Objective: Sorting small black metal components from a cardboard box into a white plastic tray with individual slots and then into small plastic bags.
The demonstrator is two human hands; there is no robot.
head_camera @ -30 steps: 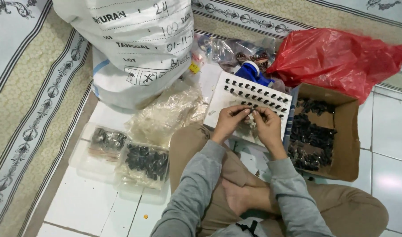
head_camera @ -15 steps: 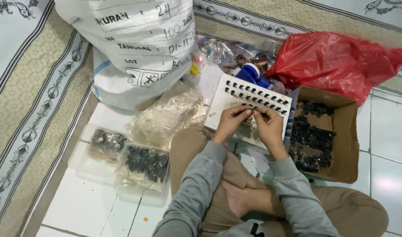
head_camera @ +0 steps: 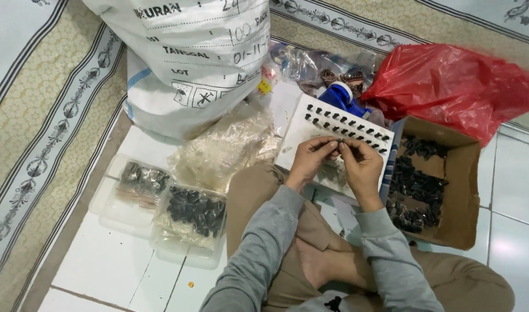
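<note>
Fingers of left hand (head_camera: 309, 159) and right hand (head_camera: 360, 164) pinch a small black piece (head_camera: 339, 145) over the white card (head_camera: 310, 115).

Bright, even light; soft shadows

left hand (head_camera: 310, 160): fingertips pinch small dark piece over white card (head_camera: 339, 134)
right hand (head_camera: 361, 164): meets left hand, fingertips together
card: rows of dark clips
cardboard box (head_camera: 449, 190): right of hands, dark pieces inside
red bag (head_camera: 455, 86): behind box
white sack (head_camera: 201, 58): upper left
</note>
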